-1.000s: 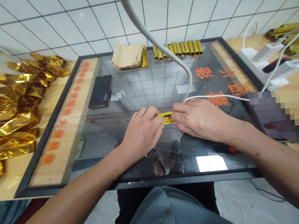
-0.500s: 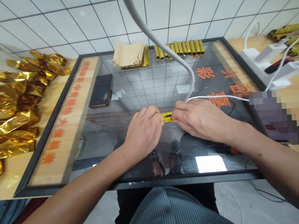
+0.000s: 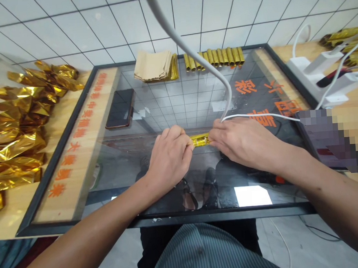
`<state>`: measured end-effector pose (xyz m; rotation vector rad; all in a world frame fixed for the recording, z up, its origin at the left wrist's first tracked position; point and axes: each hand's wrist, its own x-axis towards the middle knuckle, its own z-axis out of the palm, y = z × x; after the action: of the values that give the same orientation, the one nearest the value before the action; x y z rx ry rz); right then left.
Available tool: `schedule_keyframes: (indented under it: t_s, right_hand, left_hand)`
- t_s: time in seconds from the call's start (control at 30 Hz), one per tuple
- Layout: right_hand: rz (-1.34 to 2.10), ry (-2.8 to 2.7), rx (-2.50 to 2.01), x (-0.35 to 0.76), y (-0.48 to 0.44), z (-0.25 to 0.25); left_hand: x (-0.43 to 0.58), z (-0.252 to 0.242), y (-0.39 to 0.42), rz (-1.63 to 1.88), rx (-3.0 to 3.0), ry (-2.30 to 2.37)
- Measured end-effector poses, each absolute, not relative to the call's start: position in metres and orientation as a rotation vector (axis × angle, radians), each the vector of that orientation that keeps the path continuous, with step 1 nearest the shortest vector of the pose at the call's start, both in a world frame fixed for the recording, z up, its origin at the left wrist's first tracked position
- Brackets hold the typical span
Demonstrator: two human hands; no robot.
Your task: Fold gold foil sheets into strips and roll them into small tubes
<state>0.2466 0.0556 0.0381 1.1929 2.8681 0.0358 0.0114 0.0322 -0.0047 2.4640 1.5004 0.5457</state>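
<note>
A small gold foil piece [image 3: 200,140], folded into a narrow strip, lies on the glass panel [image 3: 177,105] at the middle of the table. My left hand [image 3: 170,157] pinches its left end with curled fingers. My right hand [image 3: 242,142] pinches its right end, fingers pressed together. Only the short middle of the strip shows between the two hands.
A row of rolled gold foil pieces [image 3: 213,58] and a stack of brown paper sheets [image 3: 152,66] lie at the far edge. A dark phone [image 3: 120,108] rests on the glass. Crumpled gold foil [image 3: 21,120] is heaped at left. White cables [image 3: 191,51] and chargers [image 3: 324,70] sit right.
Both hands have shifted slightly apart, so a little more of the gold strip shows between them. Nothing else has moved.
</note>
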Motion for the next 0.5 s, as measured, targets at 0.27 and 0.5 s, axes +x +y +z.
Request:
schedule_keyframes:
  t_s: [0.27,0.5]
  right_hand:
    - [-0.107,2.76,1.402,0.2486,0.0552,0.0413]
    - [-0.329,2.689,1.649,0.2528,0.0615,0.0366]
  left_hand:
    - [0.0107,-0.003,0.0326,0.529,2.402,1.593]
    - [0.0097,-0.0041,0.0332,0.568,2.363,1.656]
